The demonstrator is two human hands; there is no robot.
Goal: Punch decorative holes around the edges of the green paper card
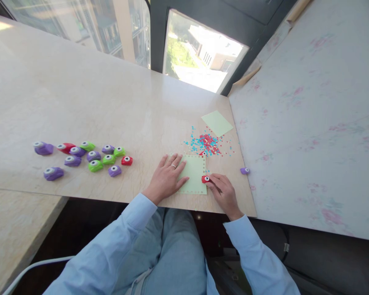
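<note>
A pale green sheet of paper (193, 174) lies near the front edge of the table, with small punched holes along its top, right and bottom edges. Flat on its left part rests my left hand (168, 177), fingers spread, a ring on one finger. My right hand (224, 191) is closed on a red craft punch (205, 179), which sits at the sheet's right edge. Just above the sheet's top edge, another red punch (203, 154) shows in part. Behind it spreads a pile of red, blue and pale paper bits (207, 142).
Another pale green sheet (217, 123) lies beyond the bits. A purple punch (244, 171) stands at the right, by the flowered wall panel (310, 135). Several purple, green and red punches (94, 156) are grouped on the left of the table (80, 90). Windows (203, 53) border the far side.
</note>
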